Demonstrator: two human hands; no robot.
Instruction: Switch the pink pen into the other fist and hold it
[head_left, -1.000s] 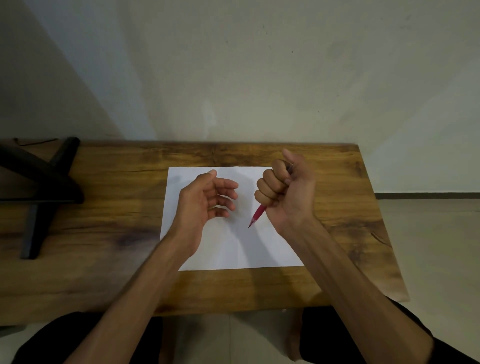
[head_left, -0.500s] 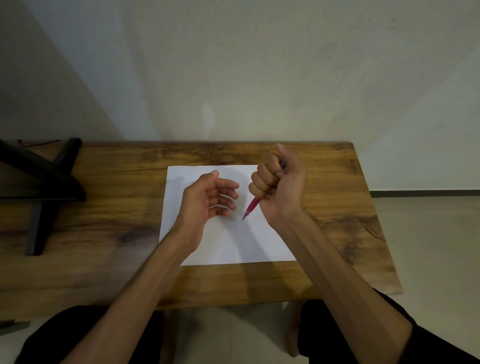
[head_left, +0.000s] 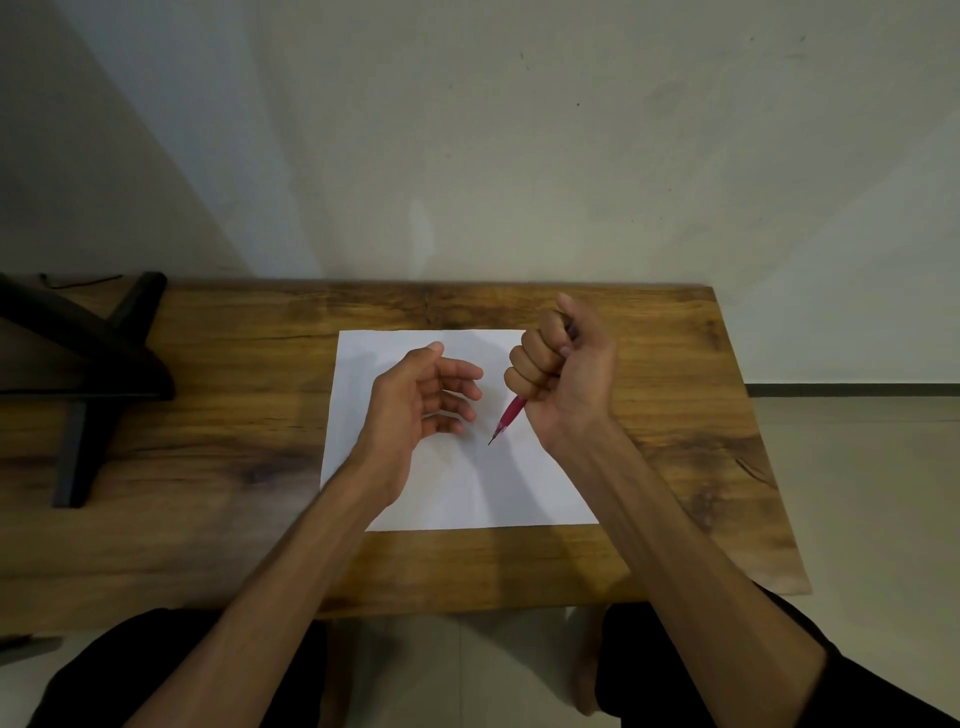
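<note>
1. Little had shifted since the earlier frame: both hands kept their poses above the white paper.
2. Right hand gripped the red pen in a fist, tip pointing toward 7 o'clock.
3. Left hand, loosely open and empty, hovered at the pen's 9 o'clock.

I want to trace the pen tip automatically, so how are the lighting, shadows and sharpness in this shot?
Head view: dim, warm light; soft shadows of both arms fall across the white paper and wooden table. The red pen in the right hand is sharp, its dark tip clear against the paper. No glare. Wide-angle bending shows at the table's edges.
</note>
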